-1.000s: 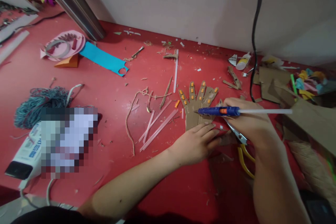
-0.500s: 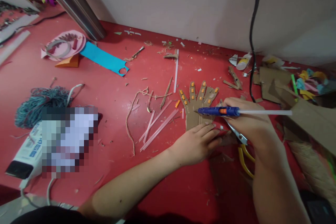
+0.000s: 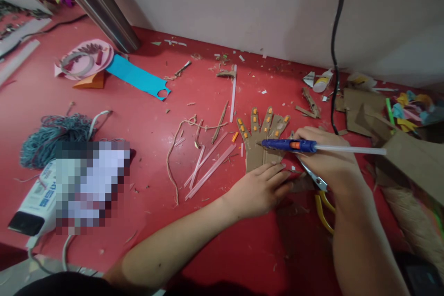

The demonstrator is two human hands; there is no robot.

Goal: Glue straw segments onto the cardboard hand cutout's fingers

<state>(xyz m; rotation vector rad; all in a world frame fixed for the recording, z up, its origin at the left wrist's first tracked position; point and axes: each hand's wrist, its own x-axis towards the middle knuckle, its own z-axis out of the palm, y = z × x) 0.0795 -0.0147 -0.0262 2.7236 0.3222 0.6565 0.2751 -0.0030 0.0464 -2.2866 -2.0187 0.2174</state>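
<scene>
A brown cardboard hand cutout [image 3: 255,153] lies on the red table, with short orange straw pieces along its fingers. At its lower edge rests my left hand [image 3: 262,189], fingers stretched out and lying over the cardboard. My right hand [image 3: 324,152] is wrapped round a blue hot glue gun [image 3: 274,144], held level with its nozzle over the palm of the cutout. A clear glue stick [image 3: 350,149] sticks out of the gun's back end. Scissors [image 3: 324,212] with yellow handles lie under my right hand, partly covered by it.
Pink straws [image 3: 211,171] and twine [image 3: 169,166] lie left of the cutout. Farther left are grey-blue yarn [image 3: 57,136], a white box [image 3: 38,199] and a blurred-out object [image 3: 99,185]. Cardboard scraps [image 3: 364,111] are at right. A black cable [image 3: 335,46] hangs before the wall.
</scene>
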